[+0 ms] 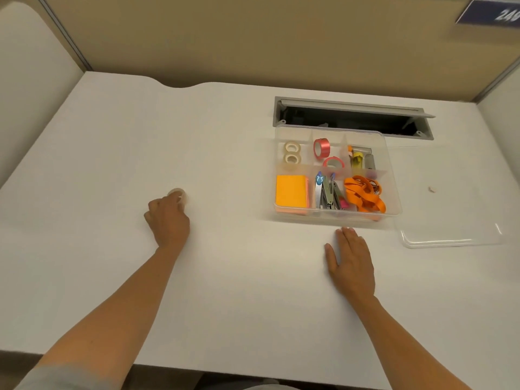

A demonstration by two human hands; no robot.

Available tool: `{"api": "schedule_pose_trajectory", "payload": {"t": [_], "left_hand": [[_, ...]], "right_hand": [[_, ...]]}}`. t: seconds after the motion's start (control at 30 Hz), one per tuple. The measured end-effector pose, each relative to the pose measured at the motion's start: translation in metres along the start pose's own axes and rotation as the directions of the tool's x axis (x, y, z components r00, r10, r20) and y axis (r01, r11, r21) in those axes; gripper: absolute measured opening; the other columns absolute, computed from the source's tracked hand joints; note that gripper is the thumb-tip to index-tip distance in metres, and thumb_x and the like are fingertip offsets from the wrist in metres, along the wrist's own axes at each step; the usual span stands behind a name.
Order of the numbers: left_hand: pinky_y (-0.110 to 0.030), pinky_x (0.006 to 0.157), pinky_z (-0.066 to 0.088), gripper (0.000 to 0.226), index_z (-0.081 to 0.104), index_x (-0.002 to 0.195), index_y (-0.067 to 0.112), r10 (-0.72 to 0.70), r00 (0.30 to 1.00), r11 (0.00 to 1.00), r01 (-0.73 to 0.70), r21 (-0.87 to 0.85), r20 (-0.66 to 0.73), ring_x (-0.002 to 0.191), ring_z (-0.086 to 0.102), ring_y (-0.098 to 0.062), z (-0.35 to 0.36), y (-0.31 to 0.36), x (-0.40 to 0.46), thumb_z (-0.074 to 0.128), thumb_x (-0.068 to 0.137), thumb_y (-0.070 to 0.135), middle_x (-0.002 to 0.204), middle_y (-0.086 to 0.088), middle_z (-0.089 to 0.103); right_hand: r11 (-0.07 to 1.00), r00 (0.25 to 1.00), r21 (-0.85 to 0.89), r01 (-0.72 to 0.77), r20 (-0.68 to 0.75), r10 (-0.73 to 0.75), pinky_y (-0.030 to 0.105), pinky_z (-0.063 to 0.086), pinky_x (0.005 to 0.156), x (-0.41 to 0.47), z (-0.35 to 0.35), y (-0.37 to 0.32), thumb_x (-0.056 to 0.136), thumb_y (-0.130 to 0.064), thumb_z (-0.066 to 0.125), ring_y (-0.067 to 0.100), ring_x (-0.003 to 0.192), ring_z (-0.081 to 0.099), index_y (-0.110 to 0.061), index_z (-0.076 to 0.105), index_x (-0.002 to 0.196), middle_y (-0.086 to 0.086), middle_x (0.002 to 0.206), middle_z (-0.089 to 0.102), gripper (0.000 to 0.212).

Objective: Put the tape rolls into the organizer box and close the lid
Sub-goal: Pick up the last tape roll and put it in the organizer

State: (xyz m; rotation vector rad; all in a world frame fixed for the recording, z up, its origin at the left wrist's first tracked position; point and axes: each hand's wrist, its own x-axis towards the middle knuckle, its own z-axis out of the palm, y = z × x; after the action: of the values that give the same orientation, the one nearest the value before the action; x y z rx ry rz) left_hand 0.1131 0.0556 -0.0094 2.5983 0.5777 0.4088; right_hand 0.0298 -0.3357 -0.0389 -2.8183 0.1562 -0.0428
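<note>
One clear tape roll [178, 195] left outside, at 9 o'clock from organizer box [394, 175]. Left hand [168, 220] closing fingers round it; pinch sides firmly, lift straight. Right hand [351, 263] lying flat, fingers apart, holding nothing, on surface [112, 136].

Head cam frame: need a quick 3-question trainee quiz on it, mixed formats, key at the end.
1. True or false: the clear lid is already on the organizer box.
2. Which hand is on the tape roll out on the desk? A) left hand B) right hand C) neither
3. Fill in: the two red tape rolls sit in the box's back row, ______ compartment.

Key:
1. False. The lid lies on the desk to the right of the open box.
2. A. The left hand's fingers are at the roll; the right hand rests flat in front of the box.
3. Middle.
</note>
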Motion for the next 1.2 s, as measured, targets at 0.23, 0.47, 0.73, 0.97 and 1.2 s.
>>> {"api": "schedule_pose_trajectory", "payload": {"t": [0.23, 0.47, 0.73, 0.97, 1.2], "left_hand": [[-0.023, 0.09, 0.039, 0.024, 0.068, 0.113, 0.014, 0.122, 0.982, 0.919, -0.057, -0.391, 0.143, 0.11, 0.054, -0.025, 0.018, 0.076, 0.0, 0.059, 0.091, 0.012, 0.107, -0.013, 0.065], [-0.026, 0.087, 0.046, 0.021, 0.07, 0.11, 0.019, 0.25, 0.955, 0.837, -0.131, -0.531, 0.159, 0.098, 0.057, -0.015, 0.034, 0.17, 0.026, 0.061, 0.091, 0.017, 0.111, -0.008, 0.062], [-0.023, 0.088, 0.039, 0.023, 0.07, 0.113, 0.018, 0.425, 0.87, 0.889, -0.348, -0.299, 0.251, 0.104, 0.06, -0.024, 0.077, 0.241, 0.065, 0.063, 0.09, 0.019, 0.115, -0.009, 0.067], [-0.031, 0.084, 0.049, 0.023, 0.066, 0.104, 0.012, 0.474, 0.777, 0.873, -0.476, -0.107, 0.413, 0.092, 0.062, -0.027, 0.104, 0.27, 0.074, 0.071, 0.082, 0.012, 0.106, -0.012, 0.067], [-0.038, 0.088, 0.054, 0.028, 0.063, 0.106, 0.011, 0.453, 0.739, 0.854, -0.52, -0.005, 0.498, 0.09, 0.061, -0.028, 0.116, 0.284, 0.074, 0.072, 0.08, 0.013, 0.106, -0.013, 0.066]], "right_hand": [[1.0, 1.0, 0.019, 0.004, -0.018, -0.004, 0.034, 0.014, 0.115, 0.001, 0.0, 0.0, 0.095, -0.046, 0.04, 0.023, 0.139, 0.033, -0.01, 0.041, 0.142, 0.009, 0.149, 0.04, 0.059], [0.999, 0.999, 0.044, 0.012, -0.045, -0.01, 0.033, 0.014, 0.116, 0.0, 0.0, 0.001, 0.094, -0.045, 0.043, 0.021, 0.138, 0.034, -0.011, 0.045, 0.14, 0.008, 0.148, 0.042, 0.057], [0.998, 0.999, 0.055, 0.016, -0.033, -0.014, 0.034, 0.016, 0.116, 0.002, 0.003, 0.002, 0.094, -0.047, 0.041, 0.018, 0.139, 0.032, -0.012, 0.043, 0.141, 0.007, 0.148, 0.042, 0.058], [0.995, 0.998, 0.097, 0.023, -0.058, -0.017, 0.033, 0.016, 0.116, 0.002, 0.003, 0.005, 0.094, -0.047, 0.042, 0.017, 0.138, 0.034, -0.013, 0.046, 0.139, 0.006, 0.146, 0.045, 0.056], [0.994, 0.999, 0.105, 0.015, -0.053, -0.01, 0.034, 0.017, 0.116, 0.003, 0.003, 0.005, 0.093, -0.046, 0.045, 0.017, 0.139, 0.034, -0.013, 0.046, 0.139, 0.006, 0.146, 0.045, 0.056]]}}
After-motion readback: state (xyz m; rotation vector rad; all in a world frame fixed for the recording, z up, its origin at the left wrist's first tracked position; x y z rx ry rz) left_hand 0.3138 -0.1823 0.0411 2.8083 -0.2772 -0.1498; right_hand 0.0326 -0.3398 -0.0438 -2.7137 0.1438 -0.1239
